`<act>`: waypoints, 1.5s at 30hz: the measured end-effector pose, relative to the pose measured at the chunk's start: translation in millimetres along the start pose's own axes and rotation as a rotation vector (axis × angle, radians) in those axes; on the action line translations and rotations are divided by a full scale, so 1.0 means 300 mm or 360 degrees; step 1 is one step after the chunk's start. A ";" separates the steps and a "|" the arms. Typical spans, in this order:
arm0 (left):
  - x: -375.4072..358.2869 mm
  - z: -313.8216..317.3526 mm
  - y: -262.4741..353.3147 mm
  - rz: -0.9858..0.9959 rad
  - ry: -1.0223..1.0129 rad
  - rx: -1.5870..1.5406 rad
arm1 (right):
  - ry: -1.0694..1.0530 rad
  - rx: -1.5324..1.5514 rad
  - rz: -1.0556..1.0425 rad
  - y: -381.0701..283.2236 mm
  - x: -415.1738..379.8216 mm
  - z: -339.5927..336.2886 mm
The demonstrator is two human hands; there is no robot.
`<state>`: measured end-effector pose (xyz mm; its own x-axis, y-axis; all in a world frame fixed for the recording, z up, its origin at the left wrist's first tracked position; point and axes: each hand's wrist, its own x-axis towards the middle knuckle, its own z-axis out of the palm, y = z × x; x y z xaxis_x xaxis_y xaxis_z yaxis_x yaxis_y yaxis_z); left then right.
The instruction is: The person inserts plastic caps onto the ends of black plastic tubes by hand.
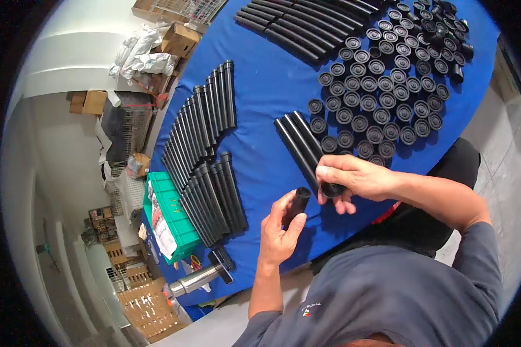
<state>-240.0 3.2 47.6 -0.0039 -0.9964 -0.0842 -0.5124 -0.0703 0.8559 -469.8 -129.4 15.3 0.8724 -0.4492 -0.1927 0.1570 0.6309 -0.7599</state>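
My left hand (279,231) is closed around a short-looking visible length of black tube (298,201), its end pointing up toward my right hand. A black round cap (332,189) sits in the fingers of my right hand (353,178), a small gap away from the tube. Just beyond my right hand, a few loose black tubes (298,139) lie side by side on the blue tablecloth (260,156). Many more black round caps (382,99) stand in a spread group to the right of those tubes. The lower part of the held tube is hidden by my palm.
Rows of black tubes with wider ends (205,110) lie at the left. More plain tubes (307,26) line the far side. A green crate (182,231) and a metal cylinder on a bracket (198,280) stand near the left edge. Cardboard boxes (179,40) are beyond the table.
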 end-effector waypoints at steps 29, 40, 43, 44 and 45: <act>0.073 -0.028 0.114 0.0135 -0.0223 0.0531 | -0.0068 -0.0321 -0.0413 0.055 0.012 -0.016; 0.067 -0.011 0.110 0.0034 -0.0178 0.0613 | 0.0124 -0.0906 -0.0700 0.071 0.020 -0.012; 0.072 -0.005 0.126 0.0042 -0.0142 0.0715 | 0.0168 -0.1096 -0.0745 0.067 0.027 -0.016; 0.069 -0.005 0.122 0.0048 -0.0150 0.0702 | 0.0166 -0.1117 -0.0709 0.062 0.026 -0.015; 0.070 -0.009 0.117 0.0059 -0.0160 0.0692 | 0.0169 -0.1138 -0.0678 0.057 0.026 -0.014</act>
<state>-255.6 -20.5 77.2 -0.1014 -0.9870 -0.1249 -0.8238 0.0129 0.5667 -462.4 -124.7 -2.0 0.7511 -0.6380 0.1698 0.1009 -0.1433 -0.9845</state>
